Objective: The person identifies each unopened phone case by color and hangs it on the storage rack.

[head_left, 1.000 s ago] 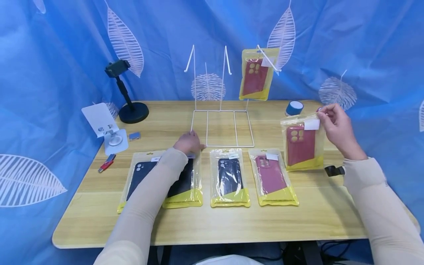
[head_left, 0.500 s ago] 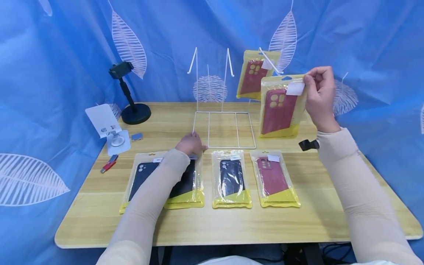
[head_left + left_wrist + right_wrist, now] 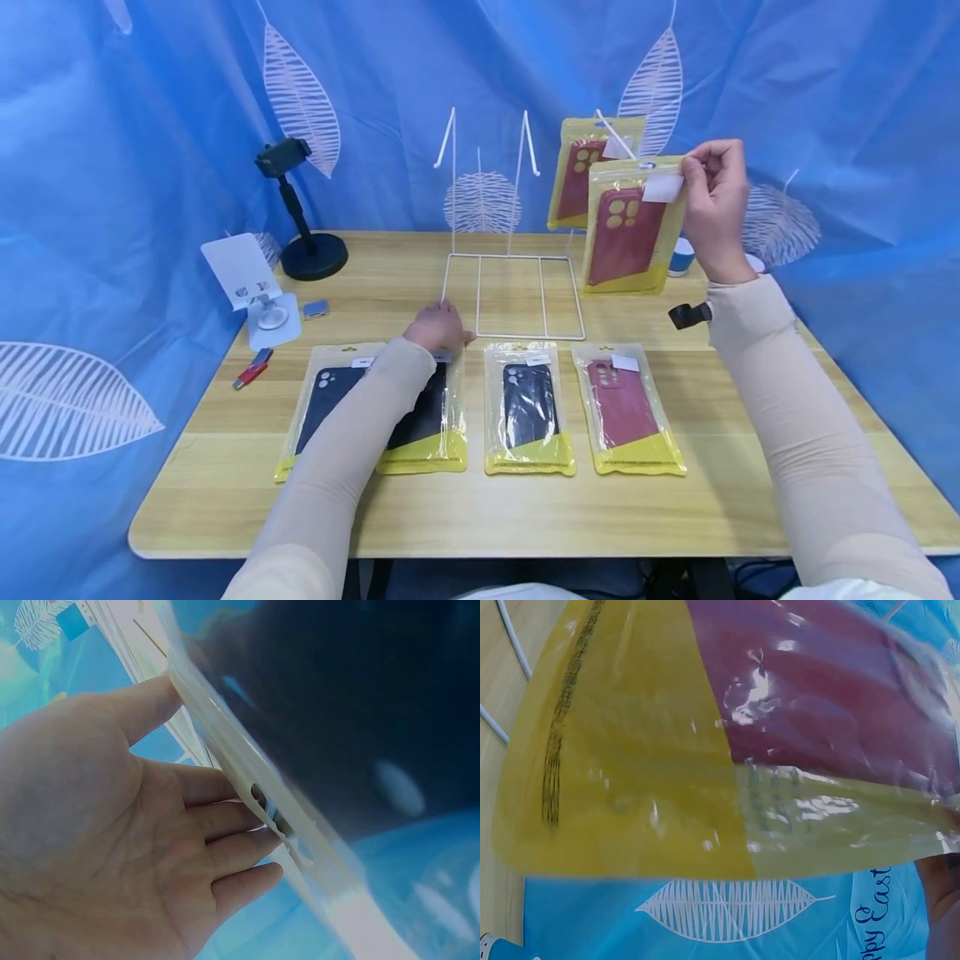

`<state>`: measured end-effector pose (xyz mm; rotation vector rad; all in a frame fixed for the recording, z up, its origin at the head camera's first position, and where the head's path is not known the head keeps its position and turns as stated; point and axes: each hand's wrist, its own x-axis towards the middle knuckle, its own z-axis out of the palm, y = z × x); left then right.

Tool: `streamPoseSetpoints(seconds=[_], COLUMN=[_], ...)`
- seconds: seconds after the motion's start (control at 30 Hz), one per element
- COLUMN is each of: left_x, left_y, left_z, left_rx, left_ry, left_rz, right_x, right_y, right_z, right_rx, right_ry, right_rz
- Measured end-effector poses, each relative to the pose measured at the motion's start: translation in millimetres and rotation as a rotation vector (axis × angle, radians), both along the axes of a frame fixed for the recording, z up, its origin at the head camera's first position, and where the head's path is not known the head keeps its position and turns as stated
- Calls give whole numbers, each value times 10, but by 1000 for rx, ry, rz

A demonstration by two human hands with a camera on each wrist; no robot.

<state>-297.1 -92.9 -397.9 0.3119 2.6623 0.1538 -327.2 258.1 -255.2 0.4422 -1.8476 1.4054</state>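
Red phone case packet [image 3: 630, 229] hangs from your right hand [image 3: 712, 208], pinched at its top corner; your left hand [image 3: 438, 327] rests flat on the table [image 3: 525, 517].

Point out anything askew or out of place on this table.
Nothing is spilled or damaged. The two leftmost black-case packs overlap, unlike the evenly spaced ones beside them, and a red USB stick lies loose near the left edge.
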Motion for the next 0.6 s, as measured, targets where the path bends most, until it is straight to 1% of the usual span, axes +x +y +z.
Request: streamPoseSetpoints(seconds=[0.07, 0.17, 0.23, 0.33, 0.43, 0.57, 0.6], left_x=[2, 7, 7, 6, 14, 37, 43], left_y=[5, 8, 10, 10, 7, 13, 16], left_z=[3, 11, 17, 23, 17, 1, -1], left_rx=[-10, -23, -33, -47, -25, 5, 12], left_ry=[4, 12, 20, 25, 18, 16, 15], left_rz=[-11, -20, -29, -36, -16, 15, 21], right_x=[-10, -27, -41, -96, -254, -513, -553], right_y=[-18, -60, -104, -169, -166, -142, -153], right_z=[3, 11, 23, 39, 23, 14, 26], right_rx=[11, 59, 90, 110, 124, 178, 192], right_ry=[-10, -26, -55, -106, -152, -209, -229], right_rz=[-23, -86, -127, -158, -195, -265, -283])
